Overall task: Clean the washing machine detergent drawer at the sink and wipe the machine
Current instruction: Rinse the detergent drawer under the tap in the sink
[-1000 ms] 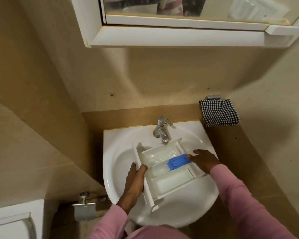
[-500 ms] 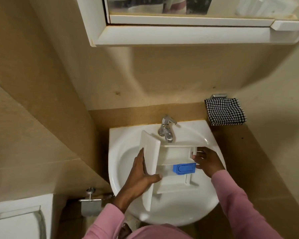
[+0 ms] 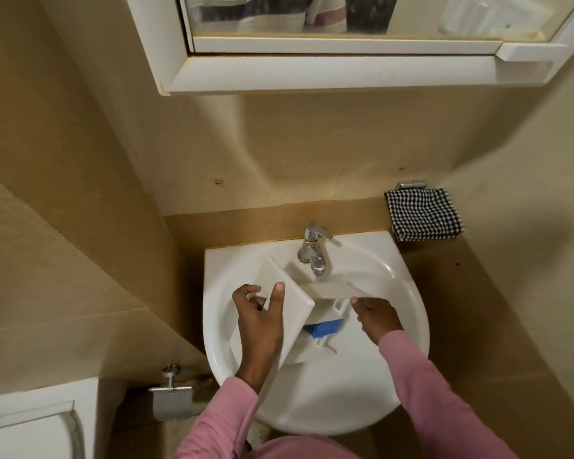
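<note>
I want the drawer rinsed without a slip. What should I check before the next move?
1. The drawer is over the sink: ok, tilted inside the basin.
2. The left hand grips the front panel: ok.
3. The right hand holds the opposite side: ok.
4. Open part of the drawer below the tap: ok.
5. Water running: cannot tell.
6. The cloth is ready for wiping: ok, it hangs on the wall to the right of the sink.
</note>
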